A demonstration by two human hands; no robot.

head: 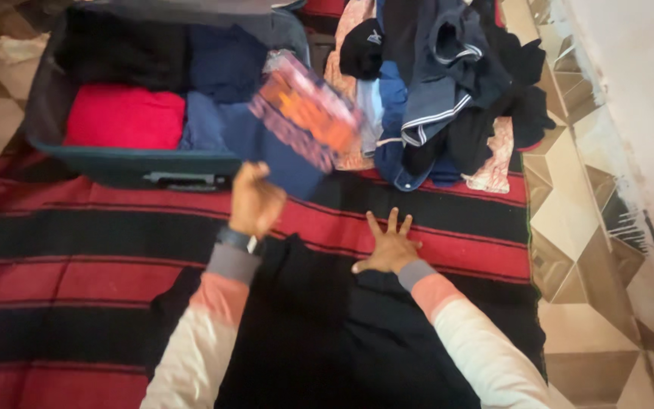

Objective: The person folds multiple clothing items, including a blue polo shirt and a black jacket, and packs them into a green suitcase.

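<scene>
While our right hand (389,248) lies flat with fingers spread on the black garment (319,326) in front of us, our left hand (255,201) is up near the suitcase (138,168), curled loosely. A folded blue piece with an orange-and-purple print (300,125) sits blurred just past those fingers, over the near right corner of the case, and we honestly can't tell if the fingers grip its edge or are apart from it. Looks to us like the packing step: folded stuff goes in, with a red fold (124,117) at the left and dark folds beyond it already inside. The heap of unsorted clothes (440,83) waits at the far right on the striped red-and-black blanket (77,257). For the next move, we'd say the printed piece needs settling flat into the free spot at the right of the case, then both hands on the black garment to fold it.
</scene>
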